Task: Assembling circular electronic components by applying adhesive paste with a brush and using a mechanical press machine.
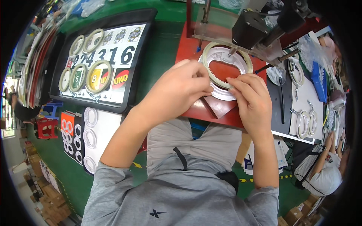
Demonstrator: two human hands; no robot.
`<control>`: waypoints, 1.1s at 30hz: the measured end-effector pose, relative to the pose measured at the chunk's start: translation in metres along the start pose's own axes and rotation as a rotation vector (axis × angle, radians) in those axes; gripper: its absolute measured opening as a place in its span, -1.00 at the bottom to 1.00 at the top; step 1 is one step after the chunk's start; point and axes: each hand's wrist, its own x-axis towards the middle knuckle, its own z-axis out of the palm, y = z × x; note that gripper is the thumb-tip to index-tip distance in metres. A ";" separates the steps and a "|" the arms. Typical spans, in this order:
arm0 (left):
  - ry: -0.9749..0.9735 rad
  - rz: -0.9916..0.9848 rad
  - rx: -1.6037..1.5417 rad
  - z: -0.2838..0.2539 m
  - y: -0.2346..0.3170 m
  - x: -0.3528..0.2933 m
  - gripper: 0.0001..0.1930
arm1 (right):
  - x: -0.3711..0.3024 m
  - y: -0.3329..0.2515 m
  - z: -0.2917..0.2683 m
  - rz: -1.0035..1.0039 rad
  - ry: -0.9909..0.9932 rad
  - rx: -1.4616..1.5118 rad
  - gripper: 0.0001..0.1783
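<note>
A cream ring [205,57] with small teeth along its inner edge sits tilted over a white ring-shaped part [225,94] on the red base of a bench machine. At the ring's near right edge, my right hand [253,98] pinches it between thumb and fingers. My left hand [183,87] is closed beside the ring's left edge, its fingertips bent together near the white part. Whatever those fingertips hold is hidden. Above both rings hangs the machine's black block [247,29] with a metal tip pointing down into the opening.
On the left stands a black tray [130,88] with several cream rings on a printed sheet. Below it, white rings [89,138] lie on a white board. To the right are rings with metal clips [302,124], a thin black rod [282,101] and a blue bin [319,81]. Another person [320,173] sits at right.
</note>
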 end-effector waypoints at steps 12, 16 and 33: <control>0.120 -0.062 0.074 0.013 0.019 -0.031 -0.62 | 0.002 -0.001 -0.003 -0.048 -0.036 -0.056 -0.71; 0.122 -0.059 0.056 0.015 0.015 -0.034 -0.62 | 0.001 -0.003 -0.002 -0.073 -0.025 -0.088 -0.69; 0.269 -0.183 -0.029 0.024 0.022 -0.043 -0.65 | -0.015 -0.034 0.012 -0.003 0.051 -0.198 -0.71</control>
